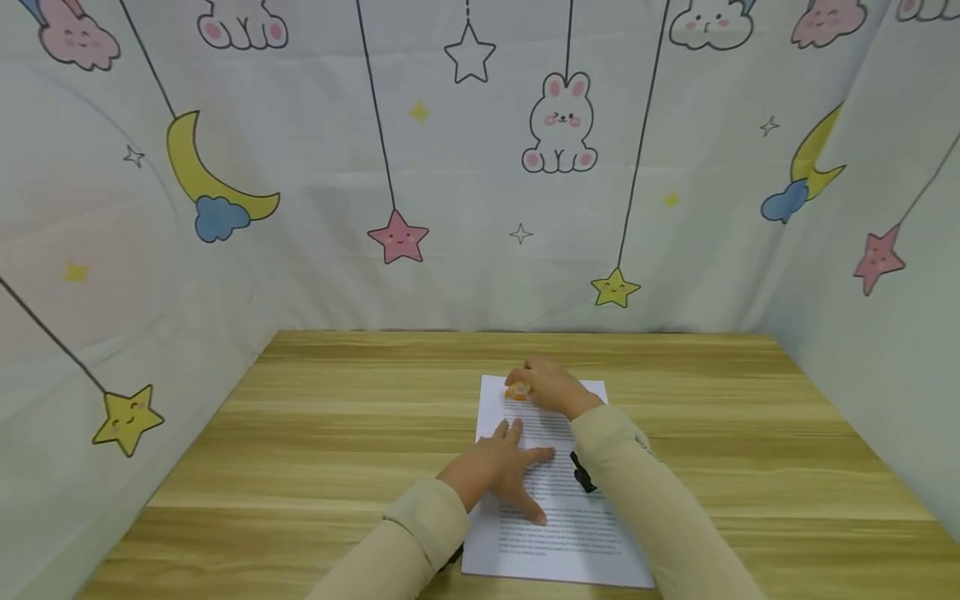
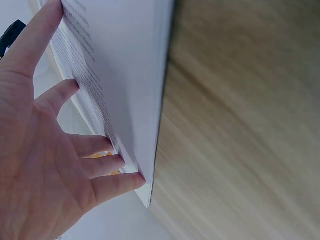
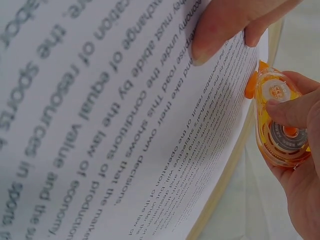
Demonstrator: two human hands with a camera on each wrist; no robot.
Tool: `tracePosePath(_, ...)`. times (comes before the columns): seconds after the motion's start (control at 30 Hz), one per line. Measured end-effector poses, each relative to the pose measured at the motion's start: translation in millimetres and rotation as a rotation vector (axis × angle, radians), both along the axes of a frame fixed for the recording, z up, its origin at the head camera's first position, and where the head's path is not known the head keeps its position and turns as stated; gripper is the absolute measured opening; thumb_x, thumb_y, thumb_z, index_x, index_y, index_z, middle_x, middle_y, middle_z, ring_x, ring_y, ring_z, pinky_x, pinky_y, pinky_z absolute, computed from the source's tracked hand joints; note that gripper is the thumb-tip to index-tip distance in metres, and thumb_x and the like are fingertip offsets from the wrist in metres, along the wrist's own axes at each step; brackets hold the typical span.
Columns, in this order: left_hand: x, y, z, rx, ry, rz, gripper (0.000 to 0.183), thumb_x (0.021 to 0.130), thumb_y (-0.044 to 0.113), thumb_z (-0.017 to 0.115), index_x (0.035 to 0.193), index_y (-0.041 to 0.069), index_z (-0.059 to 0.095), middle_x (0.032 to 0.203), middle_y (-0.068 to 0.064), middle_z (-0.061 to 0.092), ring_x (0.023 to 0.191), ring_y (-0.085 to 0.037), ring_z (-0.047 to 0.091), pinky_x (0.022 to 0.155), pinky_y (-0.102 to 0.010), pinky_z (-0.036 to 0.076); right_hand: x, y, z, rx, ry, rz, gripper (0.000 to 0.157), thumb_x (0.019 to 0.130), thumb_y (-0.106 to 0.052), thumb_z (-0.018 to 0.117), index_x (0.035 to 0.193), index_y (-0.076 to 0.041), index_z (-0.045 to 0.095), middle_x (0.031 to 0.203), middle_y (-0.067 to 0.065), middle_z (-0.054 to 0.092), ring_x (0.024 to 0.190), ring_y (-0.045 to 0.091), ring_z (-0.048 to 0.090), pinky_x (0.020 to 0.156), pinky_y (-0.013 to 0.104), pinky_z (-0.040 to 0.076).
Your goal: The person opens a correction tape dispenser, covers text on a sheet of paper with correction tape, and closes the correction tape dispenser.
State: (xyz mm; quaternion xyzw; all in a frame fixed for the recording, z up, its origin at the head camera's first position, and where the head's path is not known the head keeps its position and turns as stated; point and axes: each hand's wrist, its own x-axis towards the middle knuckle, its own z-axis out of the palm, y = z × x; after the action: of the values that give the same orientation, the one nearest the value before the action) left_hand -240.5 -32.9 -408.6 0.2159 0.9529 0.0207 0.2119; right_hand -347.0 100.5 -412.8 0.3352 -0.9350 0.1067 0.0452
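An orange see-through correction tape [image 3: 282, 120] is pinched between the thumb and fingers of my right hand [image 1: 551, 387]. Its orange tip [image 3: 251, 85] is at the printed paper [image 1: 570, 533], near the top of the text. My left hand [image 1: 506, 468] lies on the middle of the sheet with its fingers spread, fingertips touching the page. In the left wrist view, the fingers [image 2: 117, 185] reach toward the paper's edge, and a bit of orange shows behind them.
The paper lies on a wood-grain table [image 1: 360, 417]. Behind and beside it hangs a white cloth [image 1: 465, 275] printed with stars, moons and rabbits. A black strap piece [image 1: 582, 473] shows by the right sleeve [image 1: 637, 467].
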Motion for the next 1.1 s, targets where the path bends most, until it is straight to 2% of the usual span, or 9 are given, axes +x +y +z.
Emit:
tracePosePath(0.2,0.6,0.2,1.1,-0.016,0.013,-0.002,0.092,0.059,0.070,0.069,0.139,0.049,0.028,0.156,-0.012,0.009,0.143,-0.032,0.010,0.106,-0.055,0.028,0.5,-4.2,3.2,0.034,-0.052,-0.041,0.036,0.086,0.004,0.054,0.112,-0.018,0.065,0.109,0.012,0.057,0.101,0.027,0.053,0.090,0.043,0.044)
tracePosePath(0.3,0.3,0.5,1.1,-0.010,0.017,-0.003,0.092,0.060,0.070,0.069,0.139,0.049,0.028,0.155,-0.012,0.010,0.143,-0.033,0.010,0.106,-0.055,0.029,-0.5,-6.1,3.4,0.075,-0.044,-0.056,0.036,0.085,0.003,0.055,0.111,-0.020,0.065,0.109,0.012,0.057,0.102,0.027,0.053,0.091,0.042,0.043)
tracePosePath(0.43,0.7,-0.1,2.9,0.003,0.013,-0.002,0.092,0.059,0.070,0.069,0.139,0.048,0.029,0.155,-0.013,0.011,0.142,-0.033,0.011,0.105,-0.055,0.030,0.7,-9.2,4.5,0.151,0.019,-0.026,0.028,0.086,-0.003,0.059,0.108,-0.020,0.064,0.105,0.012,0.056,0.101,0.029,0.054,0.093,0.043,0.043)
tracePosePath(0.53,1.2,-1.3,3.8,0.004,0.015,-0.005,0.091,0.059,0.069,0.070,0.139,0.048,0.030,0.155,-0.013,0.013,0.142,-0.033,0.012,0.104,-0.055,0.032,2.4,-12.9,6.4,0.192,0.054,0.014,0.018,0.090,-0.015,0.059,0.107,-0.019,0.063,0.103,0.011,0.055,0.103,0.031,0.054,0.094,0.043,0.042)
tracePosePath(0.6,1.4,-2.0,3.9,0.002,0.016,-0.005,0.091,0.059,0.069,0.070,0.139,0.048,0.030,0.155,-0.013,0.013,0.142,-0.033,0.012,0.103,-0.054,0.033,3.2,-15.1,7.5,0.217,0.063,0.024,0.017,0.091,-0.022,0.057,0.107,-0.019,0.063,0.104,0.010,0.055,0.106,0.031,0.053,0.096,0.043,0.042)
tracePosePath(0.77,1.7,-2.8,2.9,-0.004,0.018,-0.010,0.091,0.060,0.069,0.069,0.139,0.049,0.029,0.155,-0.013,0.013,0.142,-0.033,0.012,0.103,-0.054,0.033,4.2,-18.6,10.3,0.266,0.050,0.018,0.018,0.091,-0.024,0.057,0.108,-0.019,0.061,0.110,0.011,0.053,0.112,0.033,0.051,0.097,0.043,0.041)
tracePosePath(1.1,1.6,-2.0,0.7,-0.018,0.044,-0.019,0.091,0.058,0.072,0.068,0.138,0.051,0.029,0.154,-0.012,0.016,0.142,-0.032,0.016,0.104,-0.051,0.033,5.4,-17.1,13.2,0.288,0.075,0.056,0.019,0.091,-0.024,0.057,0.108,-0.016,0.061,0.108,0.012,0.054,0.109,0.033,0.052,0.096,0.043,0.042)
